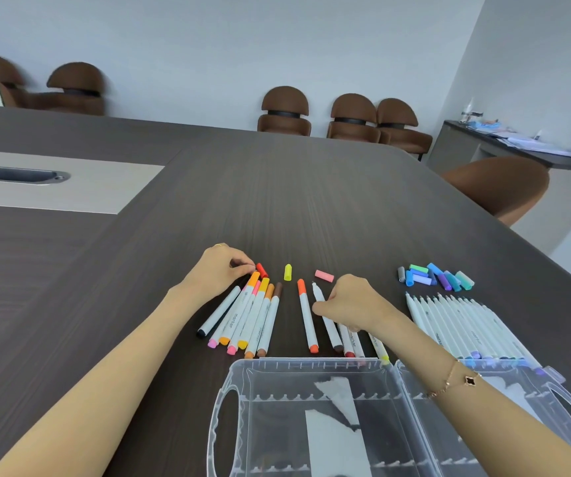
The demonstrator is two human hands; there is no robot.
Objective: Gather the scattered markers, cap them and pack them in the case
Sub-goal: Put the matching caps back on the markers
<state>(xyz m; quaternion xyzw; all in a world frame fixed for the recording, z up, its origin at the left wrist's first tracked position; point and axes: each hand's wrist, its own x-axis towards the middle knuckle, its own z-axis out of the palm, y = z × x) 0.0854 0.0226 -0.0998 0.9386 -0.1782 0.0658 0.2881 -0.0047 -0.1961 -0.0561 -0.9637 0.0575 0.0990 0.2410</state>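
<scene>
On the dark table (277, 187), the left hand (220, 270) curls its fingertips around the top of an orange-capped marker (243, 304) in a capped bunch, beside a loose red cap (262, 270). The right hand (349, 302) pinches an uncapped marker (325, 315) at mid-barrel. Yellow cap (288, 272) and pink cap (324, 275) lie apart between the hands. Nearest the person, the clear case (304, 418) lies open.

- A dark wood-grain table (277, 187) is seen, with a pale inset panel (70, 187) at far left.
- An open clear plastic case (311, 407) is set at the near edge.
- Warm-coloured markers (253, 315) are laid left; blue-toned markers (463, 325) right.
- Loose caps (435, 275) are piled beyond these.
</scene>
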